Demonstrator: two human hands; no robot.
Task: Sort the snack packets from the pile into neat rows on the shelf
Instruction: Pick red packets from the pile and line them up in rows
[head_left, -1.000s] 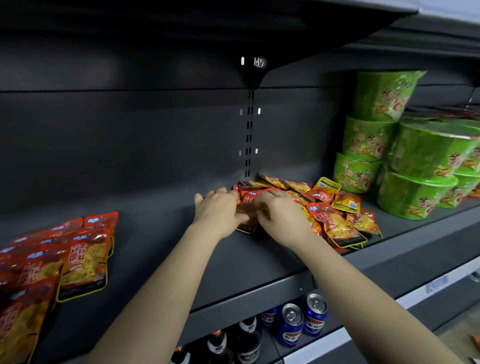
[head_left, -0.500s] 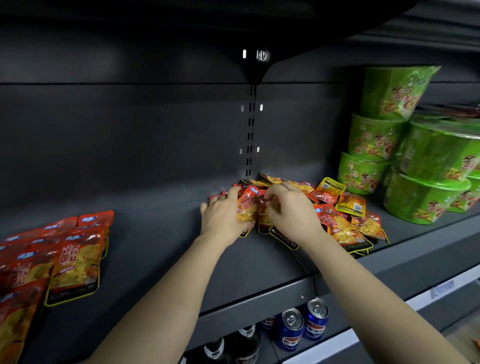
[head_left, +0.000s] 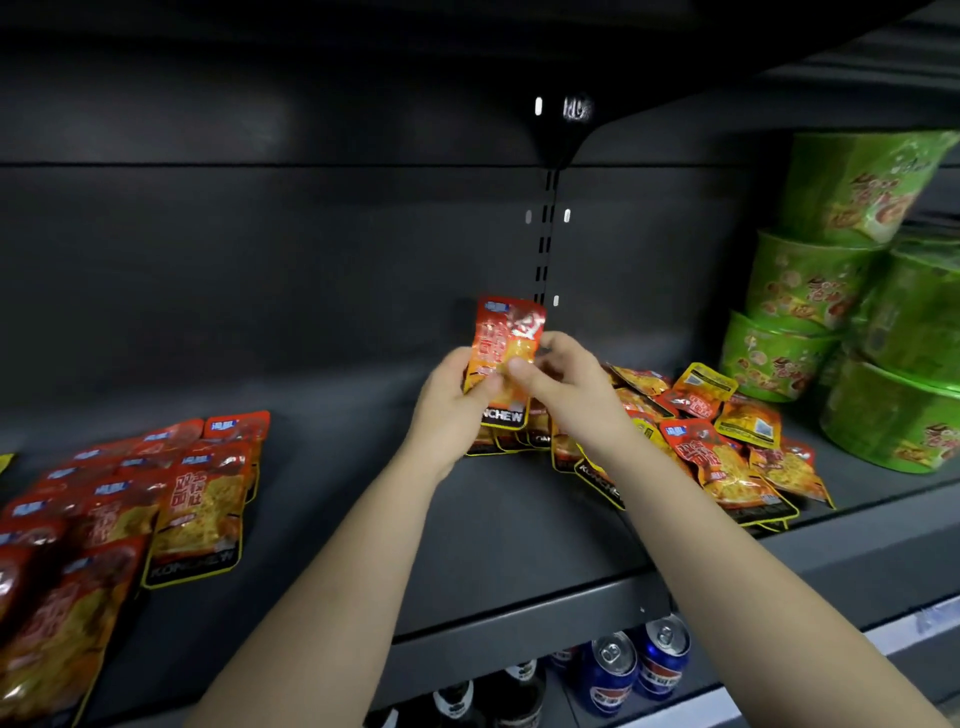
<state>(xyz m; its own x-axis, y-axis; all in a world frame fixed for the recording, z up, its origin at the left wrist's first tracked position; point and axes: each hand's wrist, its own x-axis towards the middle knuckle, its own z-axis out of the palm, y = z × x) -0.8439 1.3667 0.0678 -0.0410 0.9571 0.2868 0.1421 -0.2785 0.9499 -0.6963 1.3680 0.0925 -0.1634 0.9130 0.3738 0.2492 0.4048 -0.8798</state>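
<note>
Both hands meet above the middle of the shelf, raised off its surface and close to the back wall. The left hand grips a red-and-orange snack packet from its left side, thumb across the front, fingers curled behind. The right hand pinches the same packet from its right side, thumb on the front face, fingers behind. The packet stands upright: blue-marked top edge upward, black lettered band at the bottom, just under the left thumb. More packet edges show directly below and behind it; whether the left hand holds them or they lie on the shelf cannot be told.

The pile of the same packets lies on the right part of the shelf. It starts behind the right wrist and spreads toward the front edge. Packets overlap at all angles, some face up in red, some showing yellow.

At the left end of the shelf are the rows of packets, laid flat and overlapping like shingles, running from the front edge toward the back wall, tops pointing to the back. Rows and pile lie well apart, with the hands between them.

At the right end, green bowls are stacked in columns, just beside the pile. On the tier below the shelf's front edge stand blue cans and dark bottles, only their upper parts in view
</note>
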